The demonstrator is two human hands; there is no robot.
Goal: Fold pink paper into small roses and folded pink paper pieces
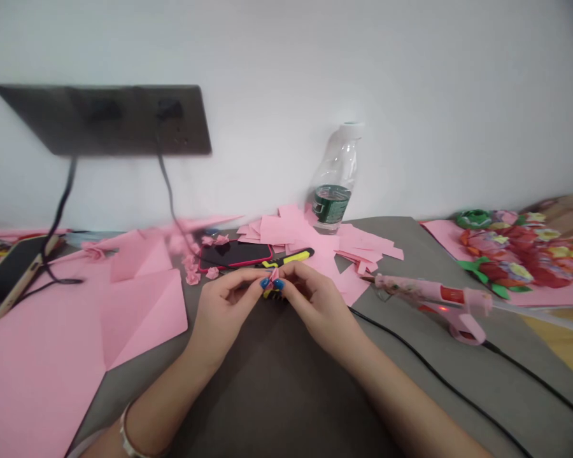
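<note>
Between my two hands, at the middle of the view, is a small folded piece of pink paper (274, 275). My left hand (226, 302) pinches it from the left, thumb and fingertips pressed together. From the other side my right hand (318, 302) grips the same piece, its thumb beside the left thumb. Just behind the fingers lies a yellow and black tool (293, 257), partly covered by them, so its kind is unclear. Small folded pink paper flowers (191, 270) lie left of a red-edged phone (236, 255).
Pink paper strips (291, 232) lie around a leaning plastic bottle (334, 184). At right rest a pink glue gun (430, 296) with a black cord and colourful paper flowers (520, 248). Large pink sheets (42, 337) cover the left side, near another phone (14, 273). Cables hang from a wall socket (134, 121).
</note>
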